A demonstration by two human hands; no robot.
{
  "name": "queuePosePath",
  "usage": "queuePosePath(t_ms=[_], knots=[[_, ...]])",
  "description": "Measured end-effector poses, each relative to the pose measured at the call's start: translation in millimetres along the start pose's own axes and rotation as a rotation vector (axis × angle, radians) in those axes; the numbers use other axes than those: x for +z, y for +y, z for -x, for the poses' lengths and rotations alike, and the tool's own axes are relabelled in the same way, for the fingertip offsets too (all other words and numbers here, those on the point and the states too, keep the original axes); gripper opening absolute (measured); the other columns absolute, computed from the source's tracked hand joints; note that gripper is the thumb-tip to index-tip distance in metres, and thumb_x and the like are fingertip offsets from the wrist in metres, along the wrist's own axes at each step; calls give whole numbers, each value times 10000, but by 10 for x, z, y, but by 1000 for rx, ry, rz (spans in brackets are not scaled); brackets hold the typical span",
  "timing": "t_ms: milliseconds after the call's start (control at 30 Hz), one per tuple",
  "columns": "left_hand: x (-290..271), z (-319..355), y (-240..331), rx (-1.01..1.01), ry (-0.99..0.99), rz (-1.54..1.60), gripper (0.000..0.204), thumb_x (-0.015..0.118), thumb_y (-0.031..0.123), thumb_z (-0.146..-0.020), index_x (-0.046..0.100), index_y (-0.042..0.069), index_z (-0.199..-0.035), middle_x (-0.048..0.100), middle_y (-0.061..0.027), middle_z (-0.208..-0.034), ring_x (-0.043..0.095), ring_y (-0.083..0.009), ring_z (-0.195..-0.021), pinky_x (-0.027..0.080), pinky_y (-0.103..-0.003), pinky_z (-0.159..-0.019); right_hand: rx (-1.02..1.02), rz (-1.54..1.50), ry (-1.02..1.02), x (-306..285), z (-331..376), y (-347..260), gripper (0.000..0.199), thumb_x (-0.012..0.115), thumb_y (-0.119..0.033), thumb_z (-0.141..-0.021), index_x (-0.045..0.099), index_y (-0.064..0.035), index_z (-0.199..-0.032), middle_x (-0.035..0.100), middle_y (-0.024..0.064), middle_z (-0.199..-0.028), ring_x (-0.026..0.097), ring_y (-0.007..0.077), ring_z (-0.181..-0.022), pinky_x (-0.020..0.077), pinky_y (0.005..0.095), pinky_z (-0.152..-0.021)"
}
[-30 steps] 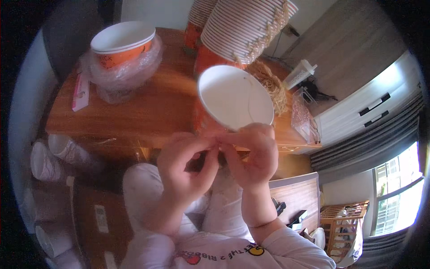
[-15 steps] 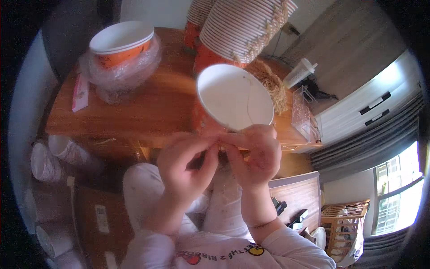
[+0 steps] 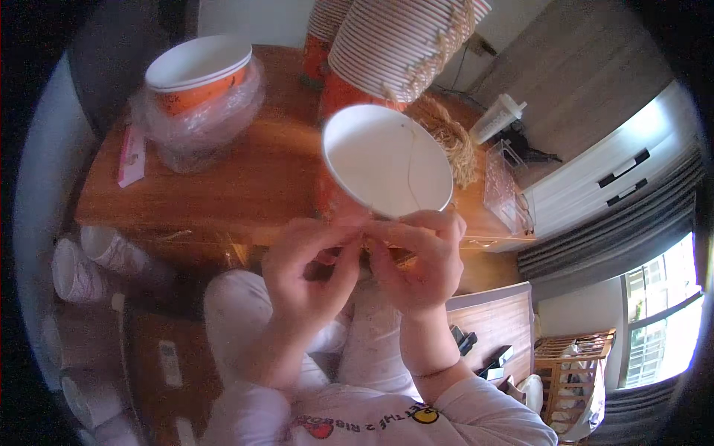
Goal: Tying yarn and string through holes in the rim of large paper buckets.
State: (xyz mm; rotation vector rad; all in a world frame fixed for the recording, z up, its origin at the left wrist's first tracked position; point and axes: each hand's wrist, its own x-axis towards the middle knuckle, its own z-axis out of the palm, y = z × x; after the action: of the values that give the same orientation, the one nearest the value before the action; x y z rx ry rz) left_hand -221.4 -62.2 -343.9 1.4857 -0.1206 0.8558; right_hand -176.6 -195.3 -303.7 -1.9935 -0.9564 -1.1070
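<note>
At the table (image 3: 216,201), just below the tilted bucket (image 3: 372,160), my left hand (image 3: 306,260) and right hand (image 3: 424,264) pinch narrowly, on what I cannot tell, cord (image 3: 410,177) already inside the bucket, fingertip work seemingly unfinished.

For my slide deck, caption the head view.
Both hands pinch close together by an orange tub, with stacked tubs and pale strands beyond.

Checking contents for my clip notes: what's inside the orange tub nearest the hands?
A thin pale strand shows against the white interior of the tub. Its near side hides the inner wall there, so anything low against it cannot be seen.
</note>
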Motion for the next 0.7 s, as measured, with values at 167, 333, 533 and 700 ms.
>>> queuePosePath(t_ms=[167,333,533,700], knots=[[10,-6,-26,56,3,-36,154,706,-56,-769,700,-2,-913,647,-61,-896,610,-136,-816,483,-229,-684,-28,14,-7,-16,-7,-3,383,841,-67,-633,704,-182,-971,638,-22,-895,569,170,-828,374,308,-760],[5,-6,-13,31,26,-71,138,706,-57,-765,696,-5,-892,654,-62,-863,615,-151,-798,488,-252,-683,-40,-3,-44,-34,-15,20,389,827,-73,-656,693,-171,-1007,659,-18,-906,581,167,-834,370,321,-768],[21,-21,32,72,42,-193,164,721,-52,-722,699,16,-870,668,-72,-816,629,-190,-765,490,-295,-700,-28,-23,-37,-34,-12,33,398,816,-62,-664,676,-162,-1022,674,-19,-907,592,159,-849,367,320,-779],[8,-93,37,306,49,-323,179,737,-19,-687,701,49,-849,682,-76,-797,640,-249,-758,498,-360,-714,-39,-48,-15,-20,-57,0,346,785,42,-639,680,-107,-932,647,22,-842,570,190,-809,437,301,-766]])
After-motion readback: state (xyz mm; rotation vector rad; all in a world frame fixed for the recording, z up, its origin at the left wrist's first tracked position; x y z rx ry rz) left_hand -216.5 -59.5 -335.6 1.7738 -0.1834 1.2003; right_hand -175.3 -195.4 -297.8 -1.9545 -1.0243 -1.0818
